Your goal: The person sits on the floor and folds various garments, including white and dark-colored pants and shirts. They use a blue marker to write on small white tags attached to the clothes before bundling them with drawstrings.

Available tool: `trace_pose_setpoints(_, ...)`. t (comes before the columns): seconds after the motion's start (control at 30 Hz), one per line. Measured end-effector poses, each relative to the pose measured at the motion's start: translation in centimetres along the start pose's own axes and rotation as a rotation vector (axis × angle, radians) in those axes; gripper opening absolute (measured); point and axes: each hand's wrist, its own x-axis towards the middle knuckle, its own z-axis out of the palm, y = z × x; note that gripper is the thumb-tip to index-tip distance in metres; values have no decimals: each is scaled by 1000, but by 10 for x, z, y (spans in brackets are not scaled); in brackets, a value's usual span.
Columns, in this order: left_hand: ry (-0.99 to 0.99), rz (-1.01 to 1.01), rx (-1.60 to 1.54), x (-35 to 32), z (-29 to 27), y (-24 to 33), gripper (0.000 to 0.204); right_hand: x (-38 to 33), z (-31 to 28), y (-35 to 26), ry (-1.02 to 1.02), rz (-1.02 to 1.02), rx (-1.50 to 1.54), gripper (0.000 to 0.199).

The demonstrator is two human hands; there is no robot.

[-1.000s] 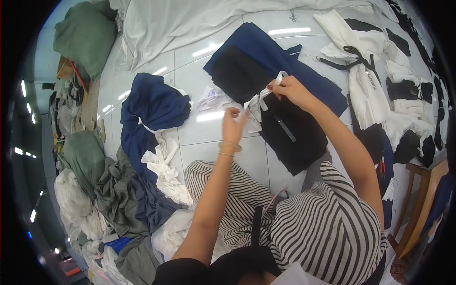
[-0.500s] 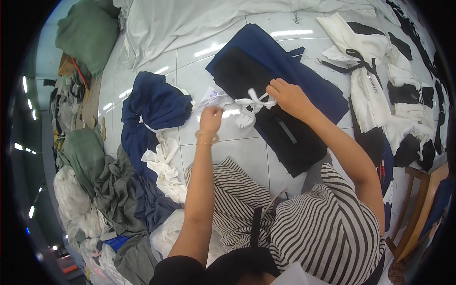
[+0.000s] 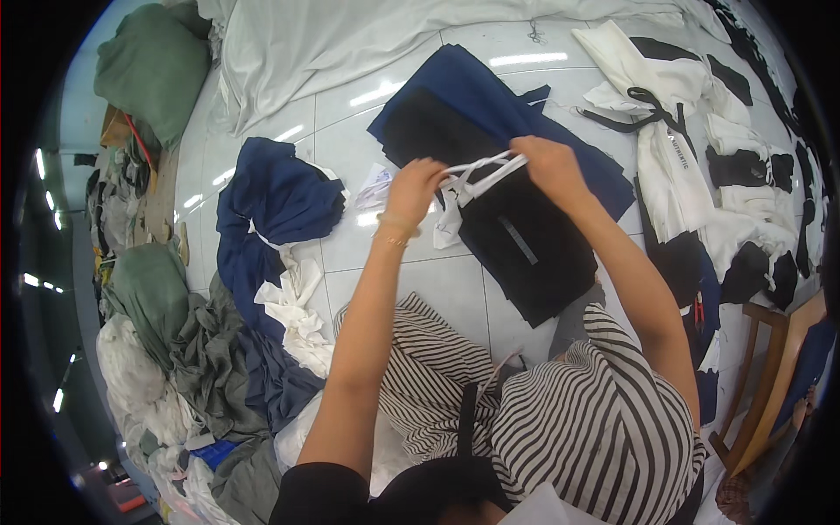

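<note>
Both my hands work at a white cloth strip [image 3: 481, 183] crossed over a folded stack of black fabric [image 3: 556, 262]. My left hand [image 3: 415, 190] closes on one end at the stack's left edge. My right hand [image 3: 551, 170] grips the other end on the right, and the strip is drawn out between them. Crossed loops show in the middle. A loose white tail hangs beside the stack's left edge. On the black fabric lies a narrow grey strip [image 3: 520, 241]. Folded navy fabric [image 3: 468, 74] extends beyond and to the right, partly covered by the black stack.
Left of my hands lies a navy fabric bundle [image 3: 280, 192] with crumpled white cloth [image 3: 297, 311]. Green and grey cloth heaps [image 3: 149, 280] line the far left. White and black bundles [image 3: 674, 166] lie at right, near a wooden chair [image 3: 757, 385]. White sheeting [image 3: 306, 44] spreads at the back.
My left hand has moved right and up to the strip and now grips it. My right hand has shifted slightly right; the looped strip is now stretched between both hands.
</note>
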Motion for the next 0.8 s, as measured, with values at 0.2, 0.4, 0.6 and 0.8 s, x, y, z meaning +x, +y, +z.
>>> trace_pose_setpoints(0.2, -97, -441, -224, -83, -2, -33, 26, -47, -12, 58, -175, 738, 201, 12)
trace_pose_setpoints(0.4, 195, -251, -1459, -31, -8, 44, 28, 26, -33, -23, -66, 837, 1481, 27)
trace_pose_setpoints(0.6, 235, -505, -1445, -45, 0, 9, 33, -9, -27, 22, 111, 1160, 1407, 24)
trace_pose_setpoints(0.8, -145, -561, -1112, -48, 1, 32, 26, -28, -38, 36, -137, 1126, 1483, 22)
